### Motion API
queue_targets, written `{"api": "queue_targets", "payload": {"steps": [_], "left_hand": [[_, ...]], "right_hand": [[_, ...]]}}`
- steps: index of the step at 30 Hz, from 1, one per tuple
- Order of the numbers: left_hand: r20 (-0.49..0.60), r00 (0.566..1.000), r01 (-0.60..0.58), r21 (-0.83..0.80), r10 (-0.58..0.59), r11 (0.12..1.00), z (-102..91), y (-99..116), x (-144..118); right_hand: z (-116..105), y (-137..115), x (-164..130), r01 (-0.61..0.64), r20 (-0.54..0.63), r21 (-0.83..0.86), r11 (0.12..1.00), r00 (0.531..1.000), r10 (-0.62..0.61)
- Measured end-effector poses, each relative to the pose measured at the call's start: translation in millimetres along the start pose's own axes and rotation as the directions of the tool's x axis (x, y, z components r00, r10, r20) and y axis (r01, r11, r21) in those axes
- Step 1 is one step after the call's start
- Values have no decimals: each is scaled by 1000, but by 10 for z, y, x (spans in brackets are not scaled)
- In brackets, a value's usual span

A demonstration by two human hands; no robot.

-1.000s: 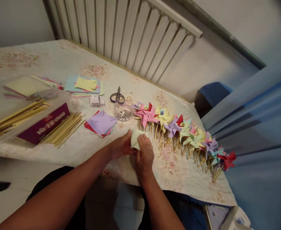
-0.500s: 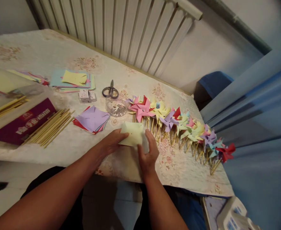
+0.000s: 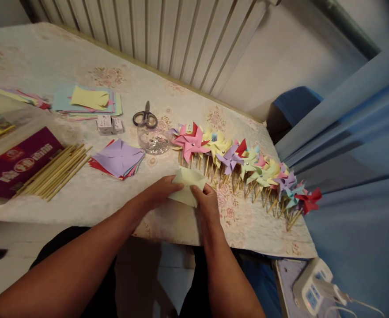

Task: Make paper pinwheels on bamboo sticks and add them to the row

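Note:
A pale green paper square (image 3: 186, 194) is held above the table's front part, its surface facing up. My left hand (image 3: 166, 191) pinches its left side, thumb on top. At the right side my right hand (image 3: 208, 201) grips the same sheet with its thumb on the face and the fingers behind it. Beyond the paper stands a clear dish (image 3: 156, 142) of small metal fasteners. A stack of cut paper squares (image 3: 119, 157), purple on top, lies to the left of my hands. Just behind and right are finished paper pinwheels (image 3: 191, 143) on sticks, in a long row.
Scissors (image 3: 145, 117) lie behind the dish, with small white boxes (image 3: 110, 125) and stacked coloured paper (image 3: 86, 106) to their left. Wooden sticks (image 3: 53, 172) rest by a purple box panel (image 3: 20, 161). A power strip (image 3: 313, 285) sits at the lower right, beside a blue curtain (image 3: 356, 198).
My right hand has closed on the right side of the green paper, where its fingers were apart before. The paper has turned a little, and the view has shifted slightly.

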State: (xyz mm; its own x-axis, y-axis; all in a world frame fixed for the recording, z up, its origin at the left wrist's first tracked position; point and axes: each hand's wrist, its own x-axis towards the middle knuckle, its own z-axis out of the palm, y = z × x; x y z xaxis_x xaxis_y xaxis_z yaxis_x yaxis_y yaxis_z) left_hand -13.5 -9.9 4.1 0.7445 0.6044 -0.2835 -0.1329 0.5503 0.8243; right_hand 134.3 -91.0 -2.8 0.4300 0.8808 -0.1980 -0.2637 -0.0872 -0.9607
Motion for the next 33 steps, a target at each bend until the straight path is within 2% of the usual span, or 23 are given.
{"api": "queue_targets", "payload": {"steps": [4, 9, 17, 24, 28, 33], "left_hand": [[-9, 1000, 23, -1, -23, 1000, 23, -1, 13], [41, 999, 6, -51, -4, 999, -4, -14, 29], [2, 1000, 24, -112, -24, 993, 2, 14, 37], [33, 997, 70, -173, -66, 982, -99, 11, 44], [-9, 995, 100, -211, -104, 972, -125, 36, 35], [-77, 989, 107, -221, -127, 969, -54, 76, 22]], "right_hand": [[-28, 33, 36, 5, -30, -18, 1000, 1000, -5], [-42, 49, 74, -3, -64, -14, 1000, 998, 2], [-100, 126, 147, 32, -70, -14, 999, 997, -33], [-102, 98, 148, 20, -65, -50, 999, 998, -23], [-114, 120, 164, 27, -50, -75, 997, 998, -31], [-109, 132, 177, 35, -41, -150, 988, 998, -42]]}}
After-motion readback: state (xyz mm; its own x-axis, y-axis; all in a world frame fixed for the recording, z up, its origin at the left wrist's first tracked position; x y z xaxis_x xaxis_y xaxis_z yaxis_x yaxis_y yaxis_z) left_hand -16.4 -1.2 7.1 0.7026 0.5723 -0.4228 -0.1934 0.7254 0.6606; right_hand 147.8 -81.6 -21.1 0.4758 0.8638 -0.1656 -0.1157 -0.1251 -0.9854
